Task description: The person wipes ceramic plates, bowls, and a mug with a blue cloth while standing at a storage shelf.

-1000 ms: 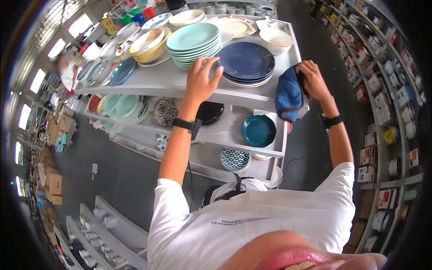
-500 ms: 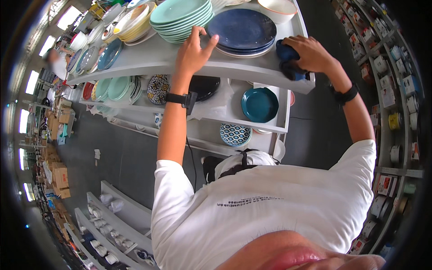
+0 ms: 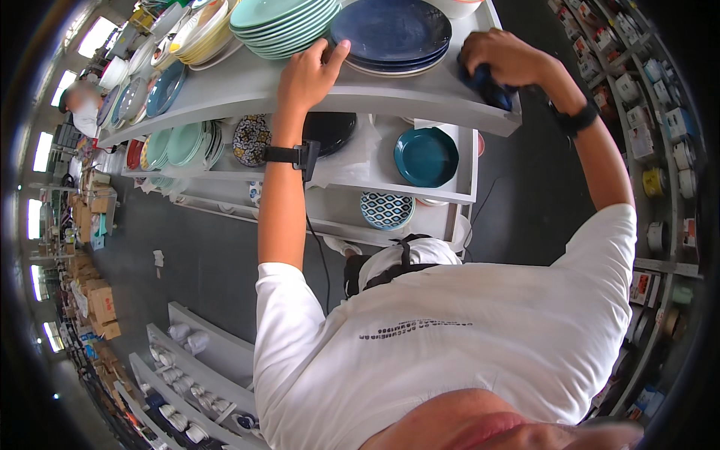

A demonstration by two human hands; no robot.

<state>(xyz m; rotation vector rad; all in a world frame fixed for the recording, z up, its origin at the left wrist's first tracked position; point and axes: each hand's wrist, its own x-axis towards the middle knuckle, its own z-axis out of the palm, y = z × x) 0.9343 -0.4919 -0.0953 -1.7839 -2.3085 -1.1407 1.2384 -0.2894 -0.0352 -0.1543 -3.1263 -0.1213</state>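
My right hand grips a bunched dark blue cloth at the right front corner of the top shelf. The cloth lies against the shelf top and its front lip. Near the shelf's front edge, my left hand has its thumb and fingers apart and holds nothing. Close to its fingertips stands a tall stack of mint green plates. A short stack of dark blue plates, with a pale one underneath, sits between my hands.
Lower shelves hold a teal dish, a blue patterned plate and a black dish. More plates and bowls crowd the top shelf's left. Shelving racks line the right. A person is at far left.
The view has shifted, so the shelf sits higher in the picture. My right hand has moved slightly away from me with the cloth. My left hand keeps its place by the plates.
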